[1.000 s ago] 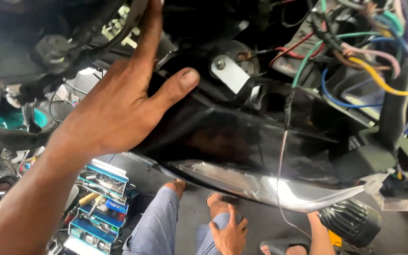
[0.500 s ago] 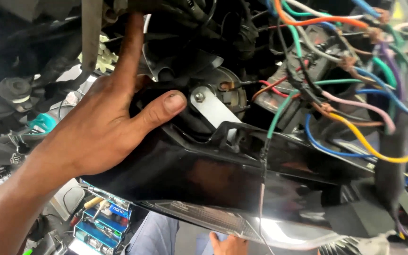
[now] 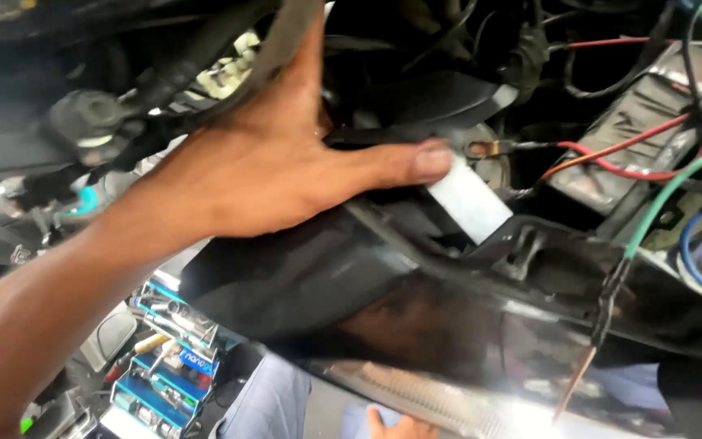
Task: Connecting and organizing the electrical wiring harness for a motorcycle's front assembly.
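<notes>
My left hand (image 3: 262,175) reaches up from the lower left into the open back of a black headlight shell (image 3: 343,276). Its thumb stretches right, with the tip against a white metal bracket (image 3: 469,199). The index finger points up and the other fingertips are hidden behind dark cables and a strap; nothing shows in the hand. My right hand is not visible. Part of a hand (image 3: 400,427) shows at the bottom edge, and I cannot tell whose it is.
Red wires (image 3: 611,167) with a ring terminal, a green wire (image 3: 668,195) and a blue wire (image 3: 692,272) hang at the right. A bare copper wire end (image 3: 574,382) dangles over the bright lens rim (image 3: 448,398). Below left sit a blue tool tray (image 3: 164,358) and a jeans-clad leg (image 3: 266,402).
The view has closed in on the shell. My left hand has slid right and deeper, its thumb moving from the shell's edge onto the white bracket.
</notes>
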